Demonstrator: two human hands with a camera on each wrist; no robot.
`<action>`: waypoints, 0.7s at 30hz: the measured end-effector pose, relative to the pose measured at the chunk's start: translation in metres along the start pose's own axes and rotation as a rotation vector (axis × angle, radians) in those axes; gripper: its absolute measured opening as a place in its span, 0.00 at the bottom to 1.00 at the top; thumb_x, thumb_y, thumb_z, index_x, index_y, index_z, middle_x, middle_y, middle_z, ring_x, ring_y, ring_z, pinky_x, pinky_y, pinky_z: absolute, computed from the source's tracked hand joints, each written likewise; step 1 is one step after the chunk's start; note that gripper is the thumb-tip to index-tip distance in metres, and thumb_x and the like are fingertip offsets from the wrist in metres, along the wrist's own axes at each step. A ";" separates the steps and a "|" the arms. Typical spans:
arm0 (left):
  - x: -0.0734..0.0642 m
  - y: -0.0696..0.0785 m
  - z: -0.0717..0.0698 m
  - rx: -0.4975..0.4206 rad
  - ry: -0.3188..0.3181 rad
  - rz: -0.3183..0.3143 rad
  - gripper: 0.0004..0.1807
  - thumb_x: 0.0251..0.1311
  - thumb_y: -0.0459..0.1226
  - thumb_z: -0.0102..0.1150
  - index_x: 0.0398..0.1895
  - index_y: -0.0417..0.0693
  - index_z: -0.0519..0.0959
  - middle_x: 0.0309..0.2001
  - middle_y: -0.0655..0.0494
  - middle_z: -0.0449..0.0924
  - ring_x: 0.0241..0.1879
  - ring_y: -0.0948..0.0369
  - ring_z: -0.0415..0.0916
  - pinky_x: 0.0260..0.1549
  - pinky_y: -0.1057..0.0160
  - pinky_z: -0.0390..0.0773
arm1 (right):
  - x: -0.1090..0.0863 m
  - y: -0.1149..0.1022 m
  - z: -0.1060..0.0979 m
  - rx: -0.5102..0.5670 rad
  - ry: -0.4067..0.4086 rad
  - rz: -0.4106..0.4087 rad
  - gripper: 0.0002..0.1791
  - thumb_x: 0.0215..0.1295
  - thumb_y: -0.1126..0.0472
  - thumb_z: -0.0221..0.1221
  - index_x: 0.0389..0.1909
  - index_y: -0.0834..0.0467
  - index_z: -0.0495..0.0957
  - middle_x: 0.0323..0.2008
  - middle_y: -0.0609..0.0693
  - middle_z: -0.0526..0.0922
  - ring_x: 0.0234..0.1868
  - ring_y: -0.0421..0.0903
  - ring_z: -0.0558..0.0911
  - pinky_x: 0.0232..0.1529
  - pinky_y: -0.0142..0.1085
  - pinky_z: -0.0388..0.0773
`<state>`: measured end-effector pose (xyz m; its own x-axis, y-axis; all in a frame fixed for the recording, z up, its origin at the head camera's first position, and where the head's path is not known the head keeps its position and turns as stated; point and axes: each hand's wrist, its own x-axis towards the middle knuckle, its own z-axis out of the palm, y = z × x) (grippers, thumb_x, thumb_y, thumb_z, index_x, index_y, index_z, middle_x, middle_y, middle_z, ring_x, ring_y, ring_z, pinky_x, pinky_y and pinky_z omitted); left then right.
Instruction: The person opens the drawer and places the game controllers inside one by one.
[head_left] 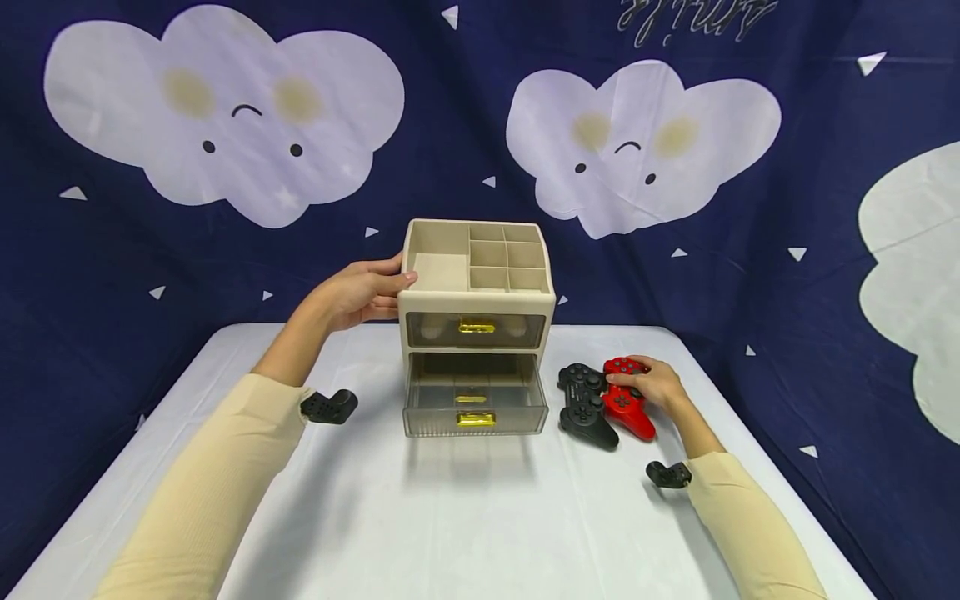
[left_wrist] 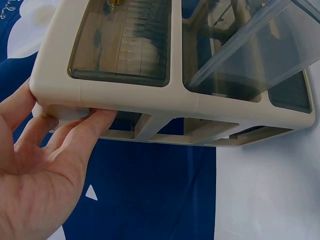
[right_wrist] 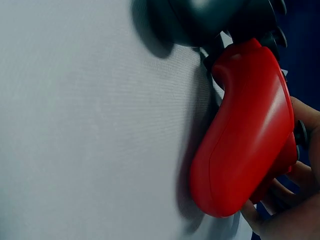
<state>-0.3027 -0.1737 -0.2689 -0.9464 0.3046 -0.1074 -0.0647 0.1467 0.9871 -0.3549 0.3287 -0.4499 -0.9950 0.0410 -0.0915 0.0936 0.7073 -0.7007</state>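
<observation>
The beige drawer box (head_left: pixel 408 329) stands on the white table (head_left: pixel 465 533), its top drawer (head_left: pixel 427 332) closed and the clear drawer (head_left: pixel 427 425) below it pulled out. The left hand (head_left: pixel 356 293) grips the box's side near the top, thumb over the upper edge and fingers partly spread against the side wall. To the right of the box, the right hand (head_left: pixel 654 383) holds a red game controller (head_left: pixel 632 419), thumb across it and fingers bent round its far side, just beside a black controller (head_left: pixel 585 408)
</observation>
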 end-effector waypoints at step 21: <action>-0.001 0.000 -0.001 0.020 -0.011 -0.001 0.40 0.76 0.41 0.53 0.83 0.58 0.43 0.71 0.37 0.68 0.46 0.64 0.84 0.63 0.51 0.75 | -0.044 0.003 -0.007 -0.251 0.122 0.147 0.50 0.60 0.30 0.62 0.64 0.70 0.67 0.57 0.79 0.67 0.59 0.76 0.62 0.54 0.67 0.63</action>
<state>-0.3018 -0.1747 -0.2689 -0.9428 0.3146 -0.1099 -0.0594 0.1658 0.9844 -0.3114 0.3339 -0.4430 -0.9699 0.2289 -0.0827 0.2396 0.8389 -0.4887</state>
